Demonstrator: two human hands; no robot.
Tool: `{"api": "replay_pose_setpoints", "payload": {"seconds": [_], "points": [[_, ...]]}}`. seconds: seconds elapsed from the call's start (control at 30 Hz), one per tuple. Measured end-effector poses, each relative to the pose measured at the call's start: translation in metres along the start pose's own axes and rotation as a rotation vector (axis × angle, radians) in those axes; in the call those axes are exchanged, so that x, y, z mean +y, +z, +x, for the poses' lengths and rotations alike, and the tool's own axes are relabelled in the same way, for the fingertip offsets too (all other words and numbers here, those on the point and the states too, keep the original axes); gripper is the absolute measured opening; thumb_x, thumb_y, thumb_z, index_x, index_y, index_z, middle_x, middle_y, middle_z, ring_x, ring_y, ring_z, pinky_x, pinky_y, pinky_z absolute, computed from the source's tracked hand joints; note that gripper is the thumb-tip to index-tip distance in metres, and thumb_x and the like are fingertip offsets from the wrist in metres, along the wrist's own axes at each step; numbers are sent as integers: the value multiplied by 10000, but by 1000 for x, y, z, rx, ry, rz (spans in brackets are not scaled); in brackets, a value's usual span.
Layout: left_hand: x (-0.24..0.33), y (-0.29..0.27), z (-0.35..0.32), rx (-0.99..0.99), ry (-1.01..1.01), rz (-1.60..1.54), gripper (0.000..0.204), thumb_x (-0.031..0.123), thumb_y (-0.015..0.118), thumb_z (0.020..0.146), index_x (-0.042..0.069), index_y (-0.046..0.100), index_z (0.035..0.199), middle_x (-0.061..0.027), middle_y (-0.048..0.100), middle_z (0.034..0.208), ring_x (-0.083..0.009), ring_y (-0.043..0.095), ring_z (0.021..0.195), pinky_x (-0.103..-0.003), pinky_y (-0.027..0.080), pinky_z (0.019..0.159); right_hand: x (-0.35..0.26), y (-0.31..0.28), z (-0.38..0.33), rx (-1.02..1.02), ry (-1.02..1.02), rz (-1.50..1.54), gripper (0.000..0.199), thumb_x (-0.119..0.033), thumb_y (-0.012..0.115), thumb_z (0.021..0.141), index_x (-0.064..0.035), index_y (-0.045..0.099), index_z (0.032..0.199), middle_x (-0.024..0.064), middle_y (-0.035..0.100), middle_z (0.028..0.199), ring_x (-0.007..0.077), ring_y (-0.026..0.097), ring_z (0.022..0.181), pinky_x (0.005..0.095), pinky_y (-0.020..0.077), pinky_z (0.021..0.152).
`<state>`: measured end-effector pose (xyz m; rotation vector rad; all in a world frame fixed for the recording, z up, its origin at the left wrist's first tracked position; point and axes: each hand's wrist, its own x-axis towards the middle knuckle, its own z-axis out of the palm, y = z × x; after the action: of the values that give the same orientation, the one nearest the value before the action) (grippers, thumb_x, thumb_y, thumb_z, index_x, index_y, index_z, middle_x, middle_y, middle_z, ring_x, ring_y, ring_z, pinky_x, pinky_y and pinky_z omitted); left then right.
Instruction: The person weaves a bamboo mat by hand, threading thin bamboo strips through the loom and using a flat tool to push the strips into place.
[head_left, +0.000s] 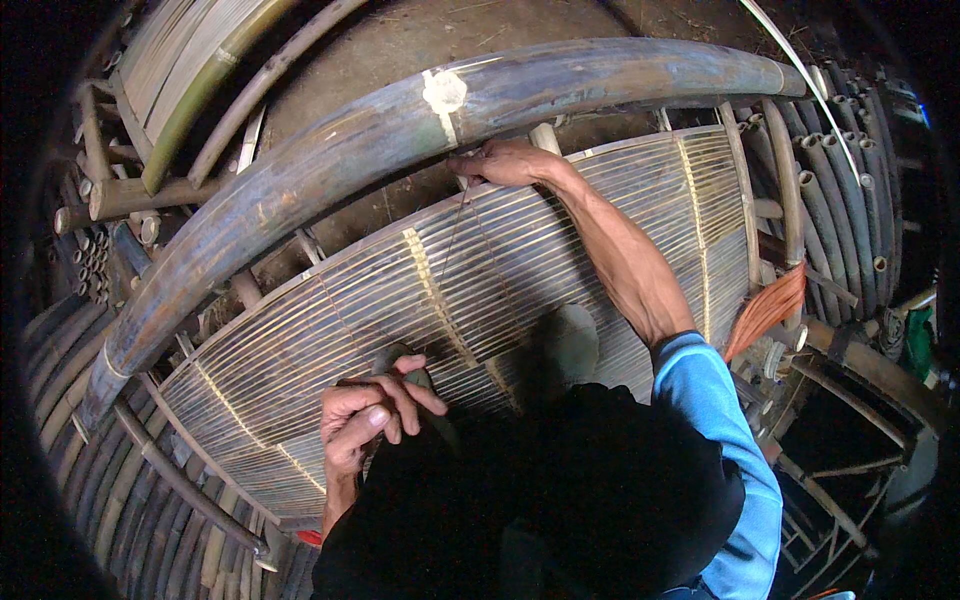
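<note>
A wide panel of thin bamboo slats [330, 320], tied by cross bindings, lies flat in front of me. My right hand [500, 162] reaches to its far edge and pinches a thin cord or wire there, just under a thick bamboo pole [330, 160]. The cord [452, 235] runs back across the slats toward me. My left hand [365, 412] rests near the panel's near edge, fingers curled around a small dark thing I cannot identify. My feet in grey footwear [570, 345] stand on the slats.
Stacked bamboo poles [850, 190] lie at the right, more cut poles [110, 260] at the left and lower left. An orange bundle of strips [765, 310] sits at the panel's right edge. Bare earth [420, 40] shows beyond the thick pole.
</note>
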<state>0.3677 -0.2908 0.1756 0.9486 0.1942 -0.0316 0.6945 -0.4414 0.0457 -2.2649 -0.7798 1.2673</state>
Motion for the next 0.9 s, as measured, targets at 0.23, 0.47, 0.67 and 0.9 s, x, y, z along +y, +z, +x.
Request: {"api": "replay_pose_setpoints", "payload": {"seconds": [0.23,0.47,0.67,0.9], "points": [[16,11,-36,212,-36,-17,412,224,497,918,37,539,553,-116,519,554,-284,587,552,-467,453,890,-8,1,-10,1,-91,-67,765,-739,385,933,-91,779,1033,218,717,1075,367,636,1123,412,456,979],[29,24,-80,562,213,-7,550,328,438,1048,109,452,544,-52,407,551,-201,402,534,-381,389,674,-5,1,-25,12,-9,-56,639,-642,545,911,-33,739,930,222,703,1046,364,667,987,434,503,882],[33,16,-100,495,132,54,579,339,360,1085,123,395,550,-34,376,568,-181,371,547,-380,386,697,-24,53,-56,543,-470,-276,446,-433,711,863,0,691,969,207,688,972,381,650,960,429,488,881],[27,27,-97,598,153,-10,553,277,355,1089,143,361,552,-35,348,542,-164,358,503,-353,380,619,-39,102,-81,260,-841,-25,448,-450,716,852,-68,575,666,137,552,661,347,561,708,443,415,831]]}}
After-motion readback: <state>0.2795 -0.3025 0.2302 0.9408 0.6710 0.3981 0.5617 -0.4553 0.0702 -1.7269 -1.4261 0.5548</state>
